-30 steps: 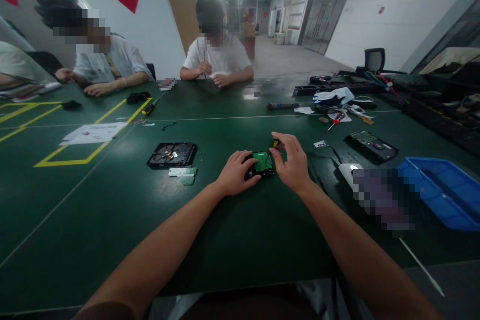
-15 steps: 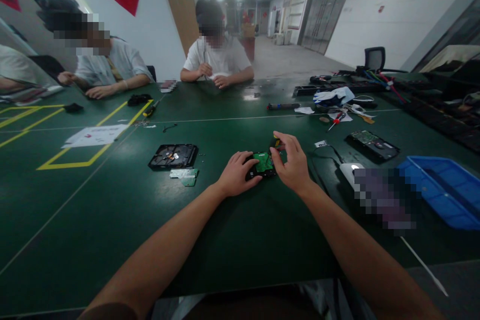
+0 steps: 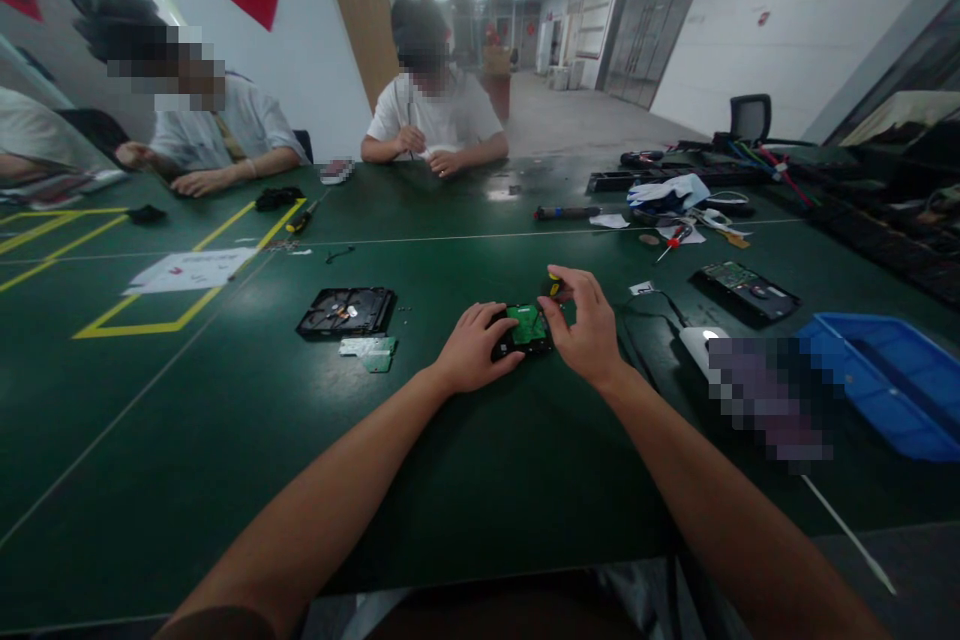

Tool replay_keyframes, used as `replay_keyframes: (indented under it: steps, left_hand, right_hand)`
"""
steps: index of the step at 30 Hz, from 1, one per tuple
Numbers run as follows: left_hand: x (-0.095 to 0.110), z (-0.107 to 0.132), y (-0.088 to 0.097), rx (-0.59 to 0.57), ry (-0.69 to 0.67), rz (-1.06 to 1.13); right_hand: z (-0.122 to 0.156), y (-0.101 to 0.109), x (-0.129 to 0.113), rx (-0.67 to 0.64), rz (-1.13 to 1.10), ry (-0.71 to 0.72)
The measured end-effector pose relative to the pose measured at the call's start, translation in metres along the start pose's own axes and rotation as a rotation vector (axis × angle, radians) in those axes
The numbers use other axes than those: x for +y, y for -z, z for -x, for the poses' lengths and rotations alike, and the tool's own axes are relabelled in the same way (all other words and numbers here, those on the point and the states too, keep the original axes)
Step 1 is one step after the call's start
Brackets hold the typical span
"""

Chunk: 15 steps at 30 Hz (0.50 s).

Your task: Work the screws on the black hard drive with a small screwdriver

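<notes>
In front of me on the green table lies a hard drive [image 3: 529,325], its green circuit board facing up. My left hand [image 3: 474,350] grips its left side, fingers over the top edge and thumb along the near edge. Between the thumb and fingers of my right hand [image 3: 589,325] is a screwdriver [image 3: 554,285] with a yellow and black handle, held over the drive's right side. Its tip is hidden by the hand. To the left sit another black hard drive [image 3: 346,311] and a detached circuit board [image 3: 369,353], with tiny specks, perhaps screws, beside them.
At right are a further hard drive [image 3: 745,292], a partly blurred-out pale device [image 3: 696,345] with a cable, and a blue bin [image 3: 892,380]. A red-handled screwdriver [image 3: 677,236] lies farther back near a crumpled cloth [image 3: 667,192]. Several people sit across the table.
The screwdriver handle shows slightly differently between my right fingers, as if turned a little. The left hand and hard drive stay in place.
</notes>
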State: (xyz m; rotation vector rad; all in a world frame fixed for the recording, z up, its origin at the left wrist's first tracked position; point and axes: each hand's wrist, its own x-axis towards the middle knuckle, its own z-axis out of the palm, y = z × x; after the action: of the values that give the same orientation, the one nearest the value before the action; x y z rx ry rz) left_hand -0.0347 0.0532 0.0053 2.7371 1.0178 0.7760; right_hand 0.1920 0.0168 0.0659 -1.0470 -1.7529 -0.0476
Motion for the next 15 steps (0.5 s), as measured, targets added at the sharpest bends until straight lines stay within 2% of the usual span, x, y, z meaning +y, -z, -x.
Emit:
replay_keyframes:
  steps: [7, 15]
  left_hand:
    - [-0.0008, 0.0006, -0.0008, 0.015, 0.001, 0.003]
    - [-0.0011, 0.0007, -0.0005, 0.002, 0.005, -0.010]
  right_hand:
    - [0.0037, -0.0016, 0.0021, -0.050, -0.054, -0.025]
    - [0.0005, -0.0002, -0.0003, -0.037, -0.014, -0.015]
